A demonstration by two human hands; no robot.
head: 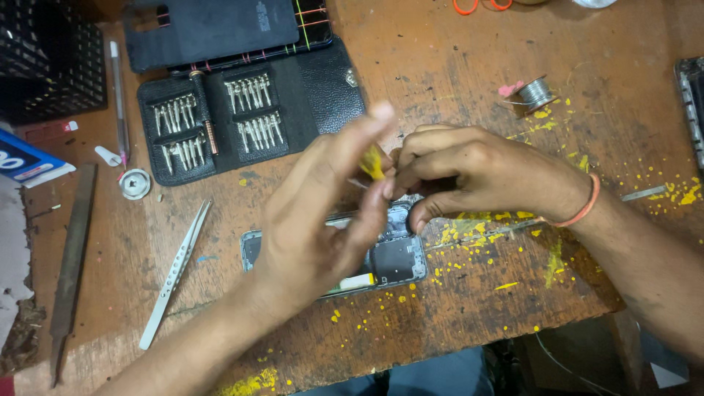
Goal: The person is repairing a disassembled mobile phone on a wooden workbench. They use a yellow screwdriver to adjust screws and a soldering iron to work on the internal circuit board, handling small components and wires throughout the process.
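Right at the near edge of the wooden workbench (469, 66), both forearms come up from below and meet over an opened phone (400, 258) lying flat, its back off and the dark inner boards showing. It sits at the middle of the bench, mostly hidden under the hands.

To my eye the phone is light but fragile: thin, stiff, with exposed parts that would not stand prying or pressure. I would steady it by its metal rim, not the middle.

The left hand (315, 227) hovers above the phone's left half, palm turned inward and fingers stretched up and away; it looks blurred, and the fingers are spread, holding nothing that I can see. The right hand (469, 172) comes in from the right, wrist ringed by an orange band (583, 209), knuckles curled, fingertips pinched together on a small yellow piece (372, 163) just above the phone. That piece looks soft and flimsy, a sliver of tape or sponge perhaps; I cannot tell which. A pinch at its end suits it.

Left of the phone lie metal tweezers (176, 271), and further left a long flat file (70, 264). Yellow crumbs (469, 235) speckle the bench to the right. Farther back, an open black case of screwdriver bits (242, 117) lies spread out, and to the far right a small spool of solder wire (537, 93).
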